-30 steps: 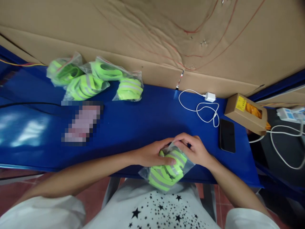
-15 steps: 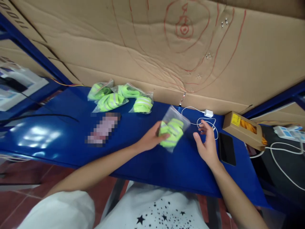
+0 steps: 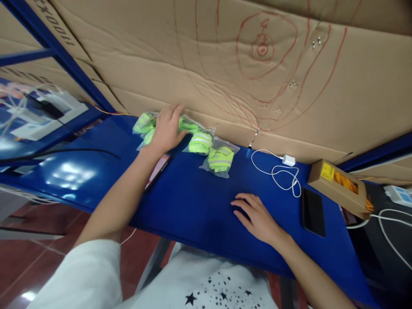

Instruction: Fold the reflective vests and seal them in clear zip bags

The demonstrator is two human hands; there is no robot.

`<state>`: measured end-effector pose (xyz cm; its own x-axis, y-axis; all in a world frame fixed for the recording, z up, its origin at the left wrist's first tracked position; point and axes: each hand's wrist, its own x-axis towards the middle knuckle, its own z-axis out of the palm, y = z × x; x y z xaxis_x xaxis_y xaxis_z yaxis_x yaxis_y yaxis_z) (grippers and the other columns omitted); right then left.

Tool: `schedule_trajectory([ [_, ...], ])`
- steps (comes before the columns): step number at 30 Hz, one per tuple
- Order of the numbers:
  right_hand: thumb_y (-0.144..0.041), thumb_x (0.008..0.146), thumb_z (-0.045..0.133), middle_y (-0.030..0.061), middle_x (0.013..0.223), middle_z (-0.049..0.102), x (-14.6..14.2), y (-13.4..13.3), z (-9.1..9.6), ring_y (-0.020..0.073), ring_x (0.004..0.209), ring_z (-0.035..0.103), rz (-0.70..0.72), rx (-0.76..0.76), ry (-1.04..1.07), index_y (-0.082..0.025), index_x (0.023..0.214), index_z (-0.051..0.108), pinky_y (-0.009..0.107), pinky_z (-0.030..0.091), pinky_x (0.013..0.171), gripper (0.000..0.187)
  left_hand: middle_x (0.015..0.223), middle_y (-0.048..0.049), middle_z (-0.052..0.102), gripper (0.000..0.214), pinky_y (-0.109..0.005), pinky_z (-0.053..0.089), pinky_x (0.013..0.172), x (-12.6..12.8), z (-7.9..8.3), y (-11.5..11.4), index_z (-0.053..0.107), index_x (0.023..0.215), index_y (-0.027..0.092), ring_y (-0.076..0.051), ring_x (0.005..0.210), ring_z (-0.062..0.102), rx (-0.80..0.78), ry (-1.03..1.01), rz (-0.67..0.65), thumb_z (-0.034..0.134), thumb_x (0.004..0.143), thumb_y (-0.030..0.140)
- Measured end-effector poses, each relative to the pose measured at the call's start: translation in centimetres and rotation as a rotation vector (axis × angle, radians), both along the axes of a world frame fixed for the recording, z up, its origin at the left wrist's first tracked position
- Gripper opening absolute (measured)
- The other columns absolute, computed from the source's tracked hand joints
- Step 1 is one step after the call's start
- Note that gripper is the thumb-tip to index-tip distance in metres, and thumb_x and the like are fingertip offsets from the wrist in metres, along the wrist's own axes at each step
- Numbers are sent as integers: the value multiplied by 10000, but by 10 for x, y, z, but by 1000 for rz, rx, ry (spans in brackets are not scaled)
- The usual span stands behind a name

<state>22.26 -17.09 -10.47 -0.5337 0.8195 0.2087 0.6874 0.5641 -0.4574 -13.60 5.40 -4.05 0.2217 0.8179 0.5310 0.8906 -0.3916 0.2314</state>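
My left hand (image 3: 167, 128) reaches over the cluster of clear plastic bags at the back of the blue table. Its thumb stands apart from its fingers, and it covers part of the bags below, so contact is unclear. Each bag holds a rolled neon-green strap with pale reflective stripes. To the right of my left hand lies one bagged strap (image 3: 200, 142), and beside it another bagged strap (image 3: 220, 159). A further bagged strap (image 3: 143, 123) shows left of the hand. Over the table's front middle, my right hand (image 3: 259, 218) is open, fingers loosely bent and apart, holding nothing.
A lit phone (image 3: 158, 169) lies partly behind my left forearm. To the right are a white charger (image 3: 289, 160) with its cable, a dark phone (image 3: 313, 212) and a cardboard box (image 3: 341, 189) with orange contents. A cardboard wall (image 3: 209, 77) bounds the table's back.
The bagged strap has left my left hand and lies at the right end of the cluster. My left hand has moved left over the other bags; my right hand has come lower and leftward.
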Motion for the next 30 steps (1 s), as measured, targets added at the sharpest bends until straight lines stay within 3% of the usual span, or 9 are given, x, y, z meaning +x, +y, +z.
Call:
schedule_trajectory([
  [3, -279, 1074, 531, 120, 1358, 651, -4, -3, 1, 273, 1253, 630, 112, 0, -43, -234, 1303, 663, 495, 522, 1073, 269, 1124, -140, 727, 267, -506, 476, 1039, -14, 7, 22, 672, 1163, 185, -338, 1127, 657, 11, -12, 56, 636, 930, 309],
  [7, -307, 1075, 542, 102, 1328, 675, -3, -2, 3, 255, 1229, 645, 63, -96, 108, -255, 1292, 672, 480, 514, 1074, 258, 949, -49, 683, 284, -367, 492, 875, -3, 18, -5, 630, 1045, 176, -201, 918, 610, 250, -129, 70, 617, 997, 456],
  [9, -361, 1070, 563, 83, 1244, 704, -3, 0, 5, 221, 1133, 681, -6, -229, 312, -275, 1278, 675, 430, 541, 1025, 252, 999, -62, 699, 158, -366, 484, 873, 21, 17, -44, 630, 1069, 178, -198, 934, 623, 497, -140, -107, 617, 1004, 321],
  [12, -578, 1019, 594, 73, 1127, 724, -4, 1, 8, 197, 939, 709, -95, -506, 746, -280, 1289, 656, 361, 588, 833, 407, 989, -26, 714, 99, -324, 463, 784, 67, 1, -112, 628, 1036, 231, -170, 883, 632, 683, 47, -579, 578, 979, 168],
  [14, -733, 919, 638, 61, 1001, 734, -5, 3, 9, 192, 830, 697, -199, -655, 973, -252, 1211, 682, 334, 581, 734, 565, 918, 1, 706, 66, -311, 458, 752, 95, -17, -150, 640, 955, 240, -152, 820, 612, 644, 147, -786, 611, 965, 181],
  [17, -680, 858, 757, 21, 807, 711, -2, 7, 10, 138, 719, 648, -396, -742, 1067, -208, 1014, 739, 268, 553, 705, 498, 896, -28, 691, 52, -333, 427, 719, 125, -40, -183, 663, 1002, 208, -171, 782, 578, 486, 234, -958, 664, 950, 215],
  [23, -530, 797, 871, 62, 917, 791, 7, 15, 13, 149, 733, 718, -506, -912, 1119, -190, 1066, 793, 263, 592, 672, 441, 865, -70, 689, 531, -367, 470, 726, 148, -48, -184, 673, 978, 150, -221, 793, 623, 162, 117, -789, 565, 985, 669],
  [27, -467, 733, 929, 93, 963, 811, 7, 13, 18, 179, 802, 769, -491, -1107, 1173, -184, 1079, 812, 281, 628, 726, 462, 772, -41, 695, 445, -333, 491, 665, 155, -43, -183, 671, 865, 161, -184, 704, 652, 68, 1, -647, 581, 1015, 571],
  [30, -433, 738, 932, 71, 916, 807, 5, 11, 19, 170, 801, 765, -410, -1087, 1110, -188, 1047, 815, 269, 624, 727, 412, 680, -22, 662, 446, -325, 472, 610, 158, -44, -188, 650, 773, 174, -171, 637, 644, 27, -15, -578, 623, 982, 567],
])
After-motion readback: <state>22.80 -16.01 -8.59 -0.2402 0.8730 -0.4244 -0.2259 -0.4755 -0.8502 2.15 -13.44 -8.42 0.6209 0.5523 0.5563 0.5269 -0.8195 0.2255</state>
